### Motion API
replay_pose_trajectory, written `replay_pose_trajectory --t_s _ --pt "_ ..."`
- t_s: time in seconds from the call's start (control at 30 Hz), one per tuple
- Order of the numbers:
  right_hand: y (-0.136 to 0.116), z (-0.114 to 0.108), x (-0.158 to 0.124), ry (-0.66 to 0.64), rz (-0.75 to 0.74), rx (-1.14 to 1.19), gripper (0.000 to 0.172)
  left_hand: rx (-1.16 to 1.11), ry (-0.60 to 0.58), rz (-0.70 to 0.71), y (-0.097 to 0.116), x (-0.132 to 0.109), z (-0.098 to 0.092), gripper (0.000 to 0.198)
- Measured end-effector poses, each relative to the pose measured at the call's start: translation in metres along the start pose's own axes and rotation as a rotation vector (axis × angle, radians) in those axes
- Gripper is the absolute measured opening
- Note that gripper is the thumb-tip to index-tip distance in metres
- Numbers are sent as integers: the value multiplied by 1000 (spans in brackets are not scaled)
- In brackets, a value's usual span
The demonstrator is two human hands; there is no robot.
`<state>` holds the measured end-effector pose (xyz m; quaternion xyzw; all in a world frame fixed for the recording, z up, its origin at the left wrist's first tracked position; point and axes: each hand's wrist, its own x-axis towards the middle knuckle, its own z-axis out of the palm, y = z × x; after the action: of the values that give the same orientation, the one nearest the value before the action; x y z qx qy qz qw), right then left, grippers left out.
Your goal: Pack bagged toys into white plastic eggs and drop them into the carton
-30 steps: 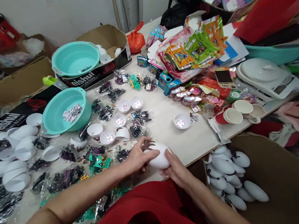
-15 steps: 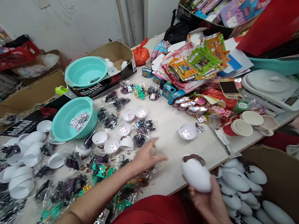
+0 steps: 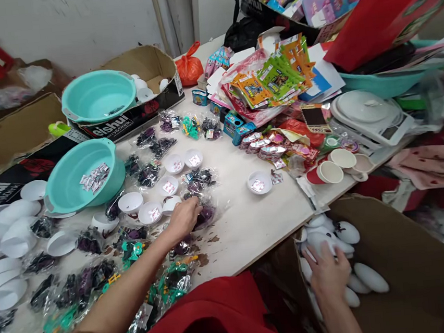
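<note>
My left hand (image 3: pixel 183 217) reaches over the white table (image 3: pixel 251 221) and closes its fingers on a small clear bag holding a dark toy (image 3: pixel 205 214), beside white half shells (image 3: pixel 150 212) with paper slips in them. My right hand (image 3: pixel 327 272) is down in the cardboard box (image 3: pixel 404 269) at the right, fingers spread flat on the pile of closed white eggs (image 3: pixel 348 233). I cannot make out any single egg held in it.
A teal basin (image 3: pixel 83 174) with small packets sits at the left, a second teal basin (image 3: pixel 99 96) on a carton behind it. Bagged toys (image 3: pixel 83 279) and white shells (image 3: pixel 13 244) cover the left. Colourful packets (image 3: pixel 276 77), cups (image 3: pixel 330 172) and a white scale (image 3: pixel 372 113) crowd the right.
My right hand carried the closed white egg from the table edge down into the box and spread over the pile. My left hand moved forward onto a toy bag.
</note>
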<state>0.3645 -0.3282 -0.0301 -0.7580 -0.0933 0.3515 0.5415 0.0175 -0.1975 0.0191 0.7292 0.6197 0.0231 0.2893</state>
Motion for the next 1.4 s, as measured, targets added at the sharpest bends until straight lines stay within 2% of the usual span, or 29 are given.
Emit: replay_pose_trajectory --t_s 0.03,0.07,0.1,0.2,0.23,0.3,0.33,0.37,0.4,0.47,0.5,0.57,0.63,0.67,0.73,0.8,0.83,0.9,0.93,1.0,1.03,1.1,1.13,1.2,1.27,1.3,1.4 --pt "-6 24 -18 -21 -95 -7 78 -107 30 6 3 -4 -4 19" --pt "-12 49 -38 -129 -164 -33 79 -216 61 8 7 -8 -6 19" --pt "-17 73 -59 -251 -168 -57 85 -323 80 13 12 -12 -6 20" --pt "-27 132 -109 -651 -21 -14 102 -699 95 13 30 -20 4 27" --pt "-28 145 -119 -746 11 -9 101 -805 125 -21 34 -23 9 28" --pt "-24 160 -126 -841 30 -28 81 -907 284 -134 36 -28 15 28" --pt "-22 162 -125 -833 34 -56 67 -908 364 -167 35 -32 17 34" --pt "-18 162 -122 -802 42 -78 56 -880 398 -154 33 -36 17 48" --pt "-16 161 -119 -768 57 -93 49 -834 375 -98 31 -40 17 65" --pt "-11 156 -115 -719 91 -109 47 -732 225 68 30 -49 17 90" --pt "-9 154 -115 -732 98 -116 47 -685 149 129 32 -52 18 90" --pt "-6 150 -118 -809 117 -131 49 -650 96 137 39 -54 23 66" --pt "-4 143 -122 -879 186 -130 55 -705 151 69 47 -48 27 28" --pt "-3 139 -124 -893 242 -116 59 -744 206 25 49 -43 29 18" --pt "-1 131 -127 -846 332 -42 70 -820 381 -69 51 -31 30 15" --pt "0 126 -130 -766 335 98 84 -868 556 -152 52 -21 31 11" --pt "0 126 -132 -731 310 176 92 -882 595 -171 53 -18 32 9" --pt "-2 132 -134 -672 254 295 98 -913 564 -152 59 -17 35 5" --pt "-5 138 -134 -641 239 321 92 -934 525 -138 63 -17 37 4" --pt "-12 153 -131 -532 227 326 64 -959 495 -131 71 -18 40 4" --pt "-16 160 -128 -470 226 322 50 -949 521 -137 75 -18 41 7" --pt "-23 173 -120 -373 222 335 33 -907 571 -156 79 -17 39 26" --pt "-25 177 -116 -353 225 354 31 -904 550 -165 79 -15 37 36" --pt "-28 180 -110 -389 262 390 34 -969 414 -166 79 -11 33 43" --pt "-29 178 -109 -438 323 395 40 -1062 293 -136 79 -7 30 31" --pt "-29 177 -109 -450 358 398 43 -1074 302 -121 79 -5 30 24" --pt "-27 171 -109 -484 432 467 52 -917 505 -64 84 -3 33 21"
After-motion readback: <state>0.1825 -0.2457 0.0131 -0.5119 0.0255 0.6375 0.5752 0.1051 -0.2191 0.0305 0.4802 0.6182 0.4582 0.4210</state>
